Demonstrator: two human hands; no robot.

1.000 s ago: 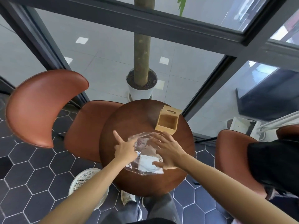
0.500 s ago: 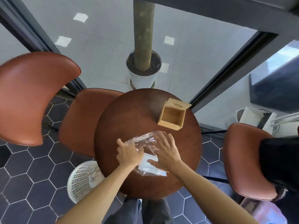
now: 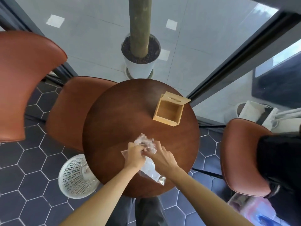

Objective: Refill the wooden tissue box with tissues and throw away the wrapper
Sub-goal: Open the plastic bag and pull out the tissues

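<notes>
A round wooden table [image 3: 114,115] stands by the glazed wall, brown chairs to either side of it and a potted trunk [image 3: 139,59] beyond the glass. Observed: my left hand [image 3: 134,154] and right hand [image 3: 160,156] have drawn together over the near part of the table; a second ago both lay spread and flat on the clear wrapper [image 3: 147,160], whereas now the fingers of each are curled and pinching its crumpled far end between them. The bunched film rises just ahead of my knuckles, and the white tissues [image 3: 149,168] show through the plastic beneath and behind my right wrist, still inside the pack. Finding: the change from pressing to pinching suggests the opening of the pack is in hand; I judge the wrapper not yet parted. The wooden tissue box [image 3: 169,111] stands ahead and to the right of my right hand, well apart from it, lid tipped back and the inside bare, so refilling has not begun. A white mesh bin [image 3: 76,176] sits on the floor to the left of my left forearm, below the table edge, the likely place for the wrapper.
</notes>
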